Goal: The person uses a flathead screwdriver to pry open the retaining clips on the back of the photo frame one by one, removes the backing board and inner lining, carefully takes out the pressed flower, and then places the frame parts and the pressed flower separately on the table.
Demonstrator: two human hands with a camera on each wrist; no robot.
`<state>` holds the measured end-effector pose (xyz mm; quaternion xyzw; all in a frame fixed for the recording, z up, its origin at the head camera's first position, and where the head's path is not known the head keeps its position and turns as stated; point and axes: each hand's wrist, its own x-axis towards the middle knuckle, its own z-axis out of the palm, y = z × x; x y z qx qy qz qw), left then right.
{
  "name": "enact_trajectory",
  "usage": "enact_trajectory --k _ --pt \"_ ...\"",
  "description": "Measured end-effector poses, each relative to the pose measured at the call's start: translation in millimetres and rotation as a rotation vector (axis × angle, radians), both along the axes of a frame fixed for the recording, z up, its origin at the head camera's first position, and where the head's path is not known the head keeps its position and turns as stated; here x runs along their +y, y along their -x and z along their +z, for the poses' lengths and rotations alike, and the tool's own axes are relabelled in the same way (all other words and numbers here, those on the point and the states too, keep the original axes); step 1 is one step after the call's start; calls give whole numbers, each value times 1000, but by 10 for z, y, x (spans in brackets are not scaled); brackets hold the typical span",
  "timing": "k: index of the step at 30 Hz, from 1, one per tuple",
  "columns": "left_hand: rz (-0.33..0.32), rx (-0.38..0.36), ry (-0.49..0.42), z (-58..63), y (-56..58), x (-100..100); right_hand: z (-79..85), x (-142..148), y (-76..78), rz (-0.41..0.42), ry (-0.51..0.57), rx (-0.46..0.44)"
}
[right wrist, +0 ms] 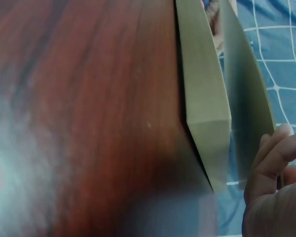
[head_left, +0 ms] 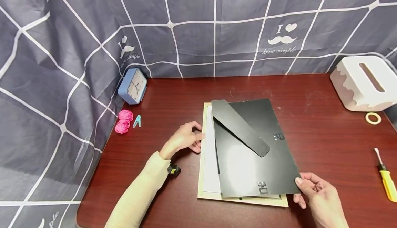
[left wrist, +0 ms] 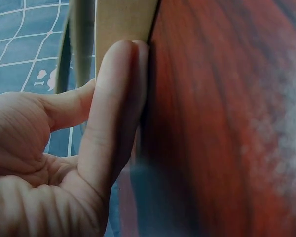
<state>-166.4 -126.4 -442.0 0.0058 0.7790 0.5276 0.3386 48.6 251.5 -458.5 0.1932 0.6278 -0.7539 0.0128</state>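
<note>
A picture frame (head_left: 201, 186) with a pale wooden border lies on the table, a white sheet (head_left: 209, 159) showing along its left side. Over it, tilted and askew, is a black backing board (head_left: 242, 172) with a stand leg (head_left: 238, 126) and small metal hangers. My right hand (head_left: 322, 195) pinches the board's near right corner between thumb and fingers. A gap shows between the raised board (right wrist: 246, 98) and frame (right wrist: 204, 74) in the right wrist view. My left hand (head_left: 183, 138) holds the frame's left edge, thumb over the rim, fingers (left wrist: 108, 98) along its outer side.
At the left stand a blue clock (head_left: 133, 86), pink yarn (head_left: 124, 121) and a teal clip (head_left: 137, 121). At the right are a white tissue box (head_left: 366, 83), a wooden ring (head_left: 373, 118) and a yellow screwdriver (head_left: 386, 178). A grey checked curtain (head_left: 192, 45) hangs behind.
</note>
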Motion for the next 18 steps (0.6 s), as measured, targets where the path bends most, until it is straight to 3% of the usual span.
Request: enact_trajectory --k 3,8,15,18 --pt "7 -5 0 7 0 -11 26 81 20 -24 27 13" --pt "4 -3 4 -6 1 -27 105 316 106 -76 16 -42" --pt "0 2 0 -49 8 -37 183 769 341 -167 -61 -16" --pt "-2 -6 -8 -44 6 -29 189 984 446 -217 -32 -2"
